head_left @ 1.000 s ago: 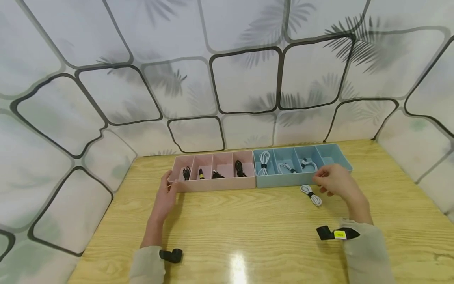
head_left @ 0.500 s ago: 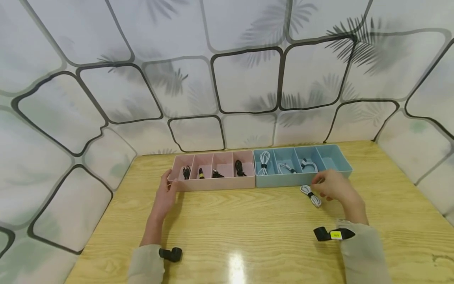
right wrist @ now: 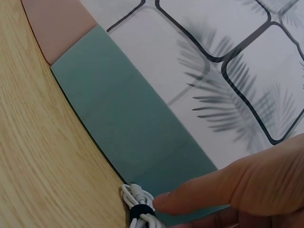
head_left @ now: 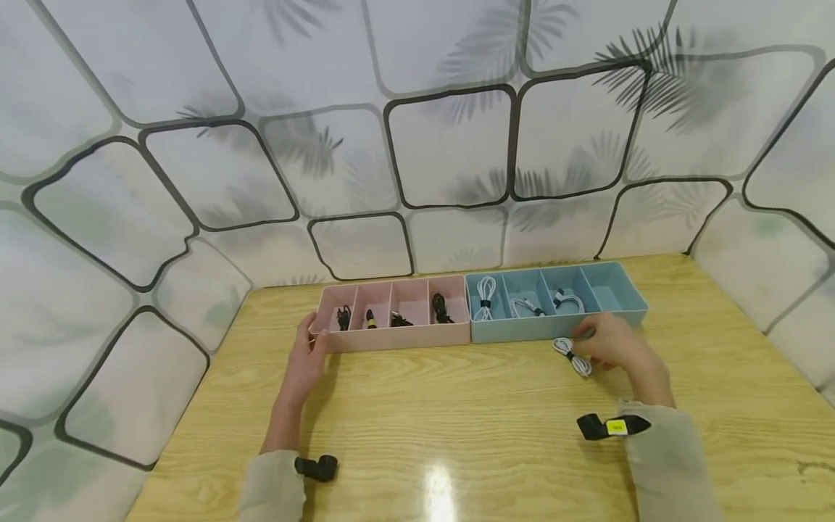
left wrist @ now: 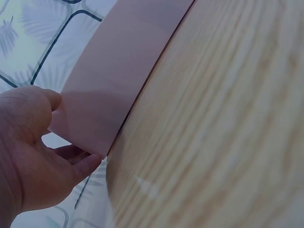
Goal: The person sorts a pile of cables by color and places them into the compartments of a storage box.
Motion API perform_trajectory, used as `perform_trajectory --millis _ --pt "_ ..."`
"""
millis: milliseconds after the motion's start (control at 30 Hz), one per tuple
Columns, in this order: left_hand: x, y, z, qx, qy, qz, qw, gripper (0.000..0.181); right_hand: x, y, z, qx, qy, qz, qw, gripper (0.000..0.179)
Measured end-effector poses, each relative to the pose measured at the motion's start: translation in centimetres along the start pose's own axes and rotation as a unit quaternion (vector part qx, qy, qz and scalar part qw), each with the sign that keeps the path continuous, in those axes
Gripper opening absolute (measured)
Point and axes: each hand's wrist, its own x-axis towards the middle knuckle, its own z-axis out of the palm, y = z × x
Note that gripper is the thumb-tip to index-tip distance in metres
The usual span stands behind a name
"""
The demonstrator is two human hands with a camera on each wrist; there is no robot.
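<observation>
My left hand (head_left: 308, 359) holds the left end of a pink divided box (head_left: 398, 339); in the left wrist view, the thumb rests at its upper edge and the fingers are at the end wall. A white bundled cable (head_left: 572, 357) with a black strap lies on the table before the blue divided box (head_left: 522, 332). My right hand (head_left: 616, 343) is at the cable's right side, its fingers loosely bent. In the right wrist view, one fingertip (right wrist: 164, 202) is against or very near the cable; the other fingers are partly hidden. The cable's lower part leaves that view.
The boxes stand end to end near the patterned backdrop (head_left: 450, 145). Small black cables (head_left: 440, 310) lie in the pink compartments, and white cables (head_left: 485, 299) in three blue ones. The rightmost blue compartment (head_left: 613, 286) shows a bare floor. Wooden table (head_left: 443, 413) extends in front.
My right hand has come down slightly from the blue box's front edge to beside the white cable. The left hand keeps its place on the pink box, and the cable has stayed put.
</observation>
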Motion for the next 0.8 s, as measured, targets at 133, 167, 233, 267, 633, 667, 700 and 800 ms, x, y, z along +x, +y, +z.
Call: perform_trajectory --millis 133,167,233,267,633,667,700,800 --pt "0.03 0.09 -0.05 0.005 0.004 0.002 1.0000 0.055 0.25 -0.02 0.18 -0.008 -0.007 0.004 0.9999 0.041" --pt "0.05 0.12 -0.06 0.006 0.004 0.000 1.0000 0.055 0.29 -0.07 0.21 -0.009 -0.007 0.008 0.9999 0.040" --pt "0.08 0.13 -0.10 0.005 0.003 -0.004 1.0000 0.056 0.40 -0.07 0.28 -0.011 -0.007 0.009 0.9999 0.035" --pt "0.09 0.12 -0.12 0.004 0.001 -0.006 1.0000 0.056 0.47 -0.04 0.33 -0.012 -0.008 0.008 0.9999 0.032" --pt "-0.15 -0.25 -0.12 0.006 -0.003 -0.013 0.9999 0.056 0.44 0.08 0.81 -0.028 -0.024 -0.001 0.9993 0.008" --pt "-0.13 -0.26 -0.08 0.007 -0.003 -0.013 0.9999 0.056 0.34 0.02 0.77 -0.029 -0.025 -0.001 0.9993 0.009" --pt "-0.10 -0.24 -0.04 0.007 -0.002 -0.012 0.9999 0.056 0.26 -0.02 0.72 -0.031 -0.025 -0.003 0.9992 0.009" --pt "0.03 -0.20 0.05 0.007 -0.001 -0.009 0.9999 0.056 0.18 -0.06 0.53 -0.038 -0.023 -0.009 0.9990 0.010"
